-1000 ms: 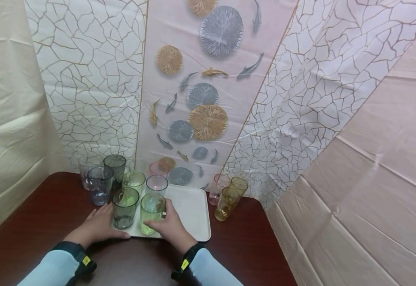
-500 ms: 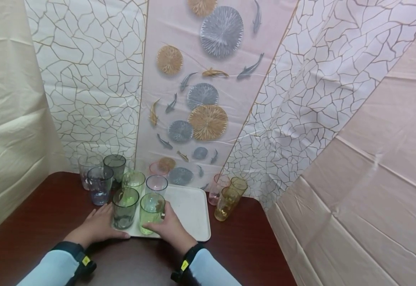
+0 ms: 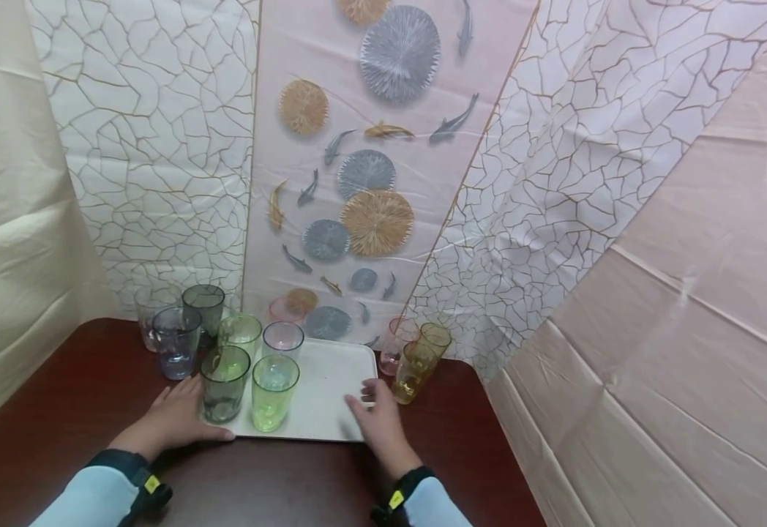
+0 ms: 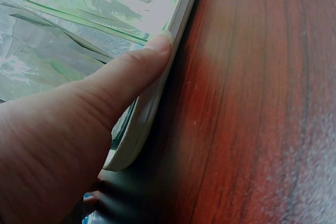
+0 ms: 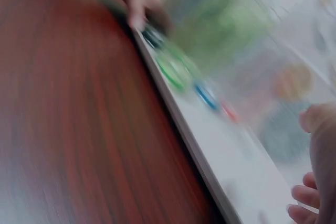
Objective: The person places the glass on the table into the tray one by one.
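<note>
Currently left hand (image 3: 171, 423) spread against the near-left corner of the tray (image 3: 331, 399) on the worktop (image 3: 278, 483), right hand (image 3: 383, 428) loosely spread at its right end, grasping nothing; glasses (image 3: 270, 402) crowd its left half, so uneven lifting might topple them.

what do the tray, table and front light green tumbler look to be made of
Tray: probably plastic, smooth, evenly white with a rounded, raised rim.
Table: wood or laminate, glossy, with streaky grain and glare.
Front light green tumbler: glass or clear plastic, shiny and transparent; can't tell which.
</note>
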The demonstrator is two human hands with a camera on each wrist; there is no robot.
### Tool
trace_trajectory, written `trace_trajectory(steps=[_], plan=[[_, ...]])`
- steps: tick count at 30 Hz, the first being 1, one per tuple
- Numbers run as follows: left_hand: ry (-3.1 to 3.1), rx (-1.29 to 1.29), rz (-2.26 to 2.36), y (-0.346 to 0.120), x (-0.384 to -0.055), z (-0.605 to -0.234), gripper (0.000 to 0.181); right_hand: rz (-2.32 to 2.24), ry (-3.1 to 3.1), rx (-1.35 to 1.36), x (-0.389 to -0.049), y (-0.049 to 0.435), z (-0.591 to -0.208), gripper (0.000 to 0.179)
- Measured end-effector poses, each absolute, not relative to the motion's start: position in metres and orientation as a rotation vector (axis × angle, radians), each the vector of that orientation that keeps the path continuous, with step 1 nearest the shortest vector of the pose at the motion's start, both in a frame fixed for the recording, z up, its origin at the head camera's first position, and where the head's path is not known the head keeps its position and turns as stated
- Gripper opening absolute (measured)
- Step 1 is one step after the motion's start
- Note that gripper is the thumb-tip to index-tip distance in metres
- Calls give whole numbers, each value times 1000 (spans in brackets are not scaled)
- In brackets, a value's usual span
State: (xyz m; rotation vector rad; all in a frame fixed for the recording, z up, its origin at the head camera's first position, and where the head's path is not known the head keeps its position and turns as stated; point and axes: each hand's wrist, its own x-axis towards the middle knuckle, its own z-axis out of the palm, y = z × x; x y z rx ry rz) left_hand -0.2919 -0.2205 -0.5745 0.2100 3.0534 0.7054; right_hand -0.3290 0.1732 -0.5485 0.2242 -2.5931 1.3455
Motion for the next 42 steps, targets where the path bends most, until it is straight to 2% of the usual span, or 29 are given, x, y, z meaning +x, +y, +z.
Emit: trace_trajectory(steps=[4,10,18,25,32,42], plan=[[3052,212,714,-221,-290,-574,152,1322,-2491,-64,-337,217,-556,44],[3025,204,741,-221,-291,-574,153,1341,-2463,-330,-342,258,-563,55],[3033,205,737,-224,-290,-573,151,1342,-2442,-347,-369,259,-560,86],[3031,211,746,-222,-291,-577,153,1455,-2357,-325,-387,256,-559,103],[3037,219,742,-221,-291,-578,154,1501,-2293,-228,-397,260,-565,96],[3051,221,738,-222,-292,-578,153,1486,-2302,-229,-400,257,-564,90]])
